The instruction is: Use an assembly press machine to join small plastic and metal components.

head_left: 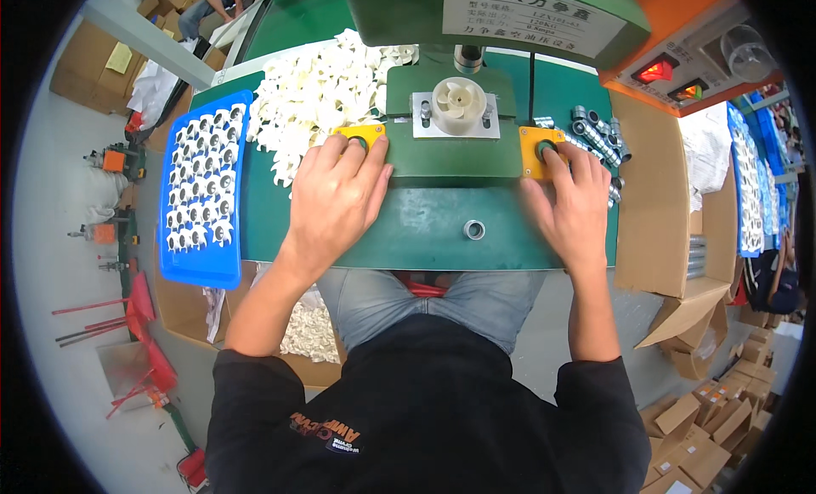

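My left hand (336,188) lies over a round green push button on the left yellow panel (375,142) of a green bench press (455,164). Its fingers stretch forward and the thumb is apart. On the right yellow panel (530,154), my right hand (571,201) rests its fingertips at a matching green button (546,149), thumb spread. Neither hand holds anything. Between them, a white plastic fan wheel (459,105) sits in the metal fixture (422,127), under the press ram (467,60). One short metal ring (473,229) lies on the green tabletop (408,230) nearer me.
White plastic fan wheels (314,90) are heaped left of the press. A blue tray (201,267) at far left carries rows of white wheels with metal centres. Metal rings (595,135) lie at right, beside a cardboard box (650,196). An orange control box (680,52) overhangs the far right.
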The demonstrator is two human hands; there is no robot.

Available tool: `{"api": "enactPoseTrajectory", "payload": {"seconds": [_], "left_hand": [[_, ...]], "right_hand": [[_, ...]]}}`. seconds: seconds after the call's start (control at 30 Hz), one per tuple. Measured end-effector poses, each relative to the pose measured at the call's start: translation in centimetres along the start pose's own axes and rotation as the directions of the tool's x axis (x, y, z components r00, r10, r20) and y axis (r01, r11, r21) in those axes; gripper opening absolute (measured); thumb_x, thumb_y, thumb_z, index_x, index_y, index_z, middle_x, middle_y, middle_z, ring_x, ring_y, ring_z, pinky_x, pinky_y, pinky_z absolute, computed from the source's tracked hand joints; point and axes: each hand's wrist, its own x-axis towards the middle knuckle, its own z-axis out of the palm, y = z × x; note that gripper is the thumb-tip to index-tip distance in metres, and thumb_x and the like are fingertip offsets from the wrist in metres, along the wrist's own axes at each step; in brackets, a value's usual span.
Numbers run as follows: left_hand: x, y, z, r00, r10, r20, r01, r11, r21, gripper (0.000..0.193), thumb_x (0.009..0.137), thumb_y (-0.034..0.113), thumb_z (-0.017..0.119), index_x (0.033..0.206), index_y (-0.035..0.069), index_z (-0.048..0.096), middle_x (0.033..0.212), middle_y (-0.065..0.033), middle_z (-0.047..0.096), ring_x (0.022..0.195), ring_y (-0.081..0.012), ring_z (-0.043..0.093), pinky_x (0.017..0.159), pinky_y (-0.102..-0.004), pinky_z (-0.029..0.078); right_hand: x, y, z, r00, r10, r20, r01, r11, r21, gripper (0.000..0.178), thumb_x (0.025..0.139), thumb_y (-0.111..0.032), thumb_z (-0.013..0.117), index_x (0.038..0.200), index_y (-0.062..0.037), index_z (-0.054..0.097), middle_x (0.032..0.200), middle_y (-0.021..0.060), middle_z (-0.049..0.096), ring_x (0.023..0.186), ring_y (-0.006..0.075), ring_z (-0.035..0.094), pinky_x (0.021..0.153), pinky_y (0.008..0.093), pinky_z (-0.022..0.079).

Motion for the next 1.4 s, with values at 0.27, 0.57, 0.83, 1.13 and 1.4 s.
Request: {"api": "enactPoseTrajectory", "payload": {"seconds": [0.27,0.57,0.83,1.13,1.4], "left_hand": [[1.5,-0.2,-0.3,0.998,-0.013,0.060,0.015,0.999,-0.040,0.028,0.084,0.011,0.078,0.110,0.001,0.074,0.074,-0.0087,0.063,0.074,-0.0281,0.058,0.072,-0.0412,0.050],[0.6,-0.6,-1.1,0.989,-0.124,-0.082,0.104,0.970,-0.219,0.019,0.083,0.005,0.076,0.102,0.000,0.077,0.086,-0.0139,0.074,0.080,-0.0318,0.066,0.073,-0.0415,0.053],[2.9,-1.0,-0.2,0.920,-0.393,0.009,0.326,0.749,-0.577,0.027,0.089,0.012,0.076,0.113,-0.002,0.076,0.091,-0.0138,0.076,0.084,-0.0267,0.070,0.080,-0.0377,0.057],[5.6,-1.1,1.5,0.919,-0.386,0.083,0.324,0.619,-0.715,0.034,0.089,0.018,0.078,0.118,0.000,0.074,0.106,-0.0121,0.075,0.090,-0.0215,0.070,0.077,-0.0340,0.057],[9.7,1.9,1.4,0.896,-0.443,0.007,0.269,0.531,-0.804,0.045,0.081,0.022,0.089,0.117,-0.002,0.073,0.114,-0.0067,0.074,0.092,-0.0144,0.066,0.076,-0.0297,0.054]], "right_hand": [[-0.4,-0.7,0.0,1.000,0.023,0.020,-0.023,1.000,0.013,0.051,0.085,-0.028,0.082,0.123,0.0008,0.065,0.124,0.0163,0.061,0.112,0.0359,0.058,0.094,0.0463,0.048],[-0.8,-0.5,0.1,0.997,0.073,0.008,-0.074,0.981,0.179,0.058,0.084,-0.020,0.082,0.132,0.0020,0.059,0.130,0.0207,0.060,0.119,0.0404,0.056,0.103,0.0481,0.047],[-3.7,-4.5,0.1,1.000,-0.009,-0.016,0.013,0.948,0.318,0.068,0.068,-0.034,0.092,0.123,-0.0036,0.066,0.115,0.0125,0.062,0.108,0.0331,0.058,0.090,0.0441,0.042],[-4.0,-6.0,2.6,0.995,0.019,0.098,-0.063,0.883,0.464,0.037,0.073,-0.009,0.084,0.103,-0.0057,0.063,0.107,0.0116,0.066,0.100,0.0325,0.062,0.084,0.0430,0.044],[1.5,-4.3,0.7,0.972,0.235,-0.014,-0.176,0.764,0.621,0.029,0.076,-0.010,0.087,0.098,-0.0007,0.071,0.084,0.0084,0.069,0.073,0.0194,0.065,0.070,0.0322,0.054]]}}
